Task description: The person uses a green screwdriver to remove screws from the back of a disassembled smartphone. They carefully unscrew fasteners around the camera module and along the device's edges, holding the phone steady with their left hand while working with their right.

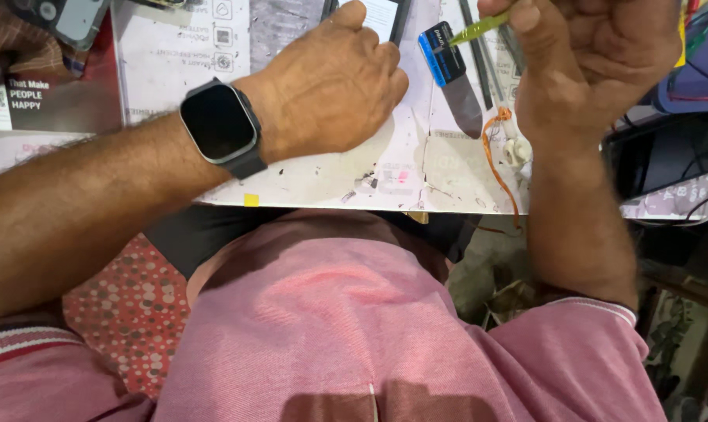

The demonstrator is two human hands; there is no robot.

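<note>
hands at top of frame: your right hand, upper right, pinches a thin green tool between fingertips. your left hand, upper centre, lies curled over the white mat; whether it grips anything, cannot tell. blue-handled blade lies between them.

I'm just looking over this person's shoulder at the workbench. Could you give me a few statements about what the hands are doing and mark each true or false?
1. The left hand rests knuckles-up on the white work mat. True.
2. The right hand pinches a thin green tool. True.
3. A watch with a dark screen sits on the right wrist. False: it is on the left wrist.
4. The blue-handled flat blade is held in the left hand. False: it lies on the mat between the hands.
5. The shirt is pink. True.
</note>
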